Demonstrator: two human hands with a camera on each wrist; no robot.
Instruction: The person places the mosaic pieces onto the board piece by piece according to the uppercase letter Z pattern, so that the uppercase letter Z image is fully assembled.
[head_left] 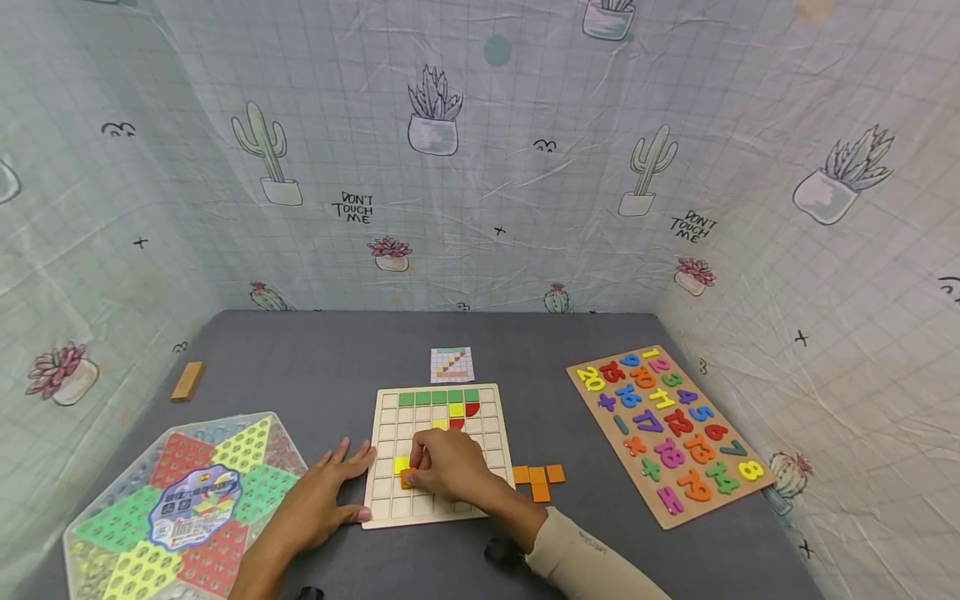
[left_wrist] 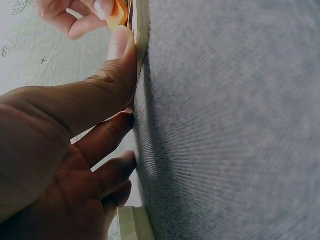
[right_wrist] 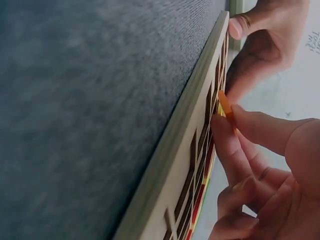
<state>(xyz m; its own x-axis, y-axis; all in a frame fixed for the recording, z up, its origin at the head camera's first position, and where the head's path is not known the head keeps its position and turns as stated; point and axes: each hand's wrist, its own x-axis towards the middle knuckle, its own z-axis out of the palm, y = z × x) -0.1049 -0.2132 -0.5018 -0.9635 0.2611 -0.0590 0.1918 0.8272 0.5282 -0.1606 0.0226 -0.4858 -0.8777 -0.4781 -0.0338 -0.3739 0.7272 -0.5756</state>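
A wooden grid board (head_left: 487, 417) lies on the table with green, yellow and red tiles set in its cells. My right hand (head_left: 453, 465) is over its lower left part, pinching an orange square tile (right_wrist: 226, 107) between thumb and fingers. In the right wrist view the tile tilts at the board's surface, beside a yellow one. My left hand (head_left: 322, 504) rests at the board's left edge, fingers spread, thumb touching the near left corner. The left wrist view shows that thumb (left_wrist: 117, 55) against the rim. My right hand hides some cells.
Several loose orange tiles (head_left: 538, 492) lie right of the board. Behind it is a small pattern card (head_left: 452, 365). A number puzzle board (head_left: 667, 433) sits at the right, a hexagonal game box (head_left: 198, 508) at the left, and a wooden block (head_left: 187, 382) further back.
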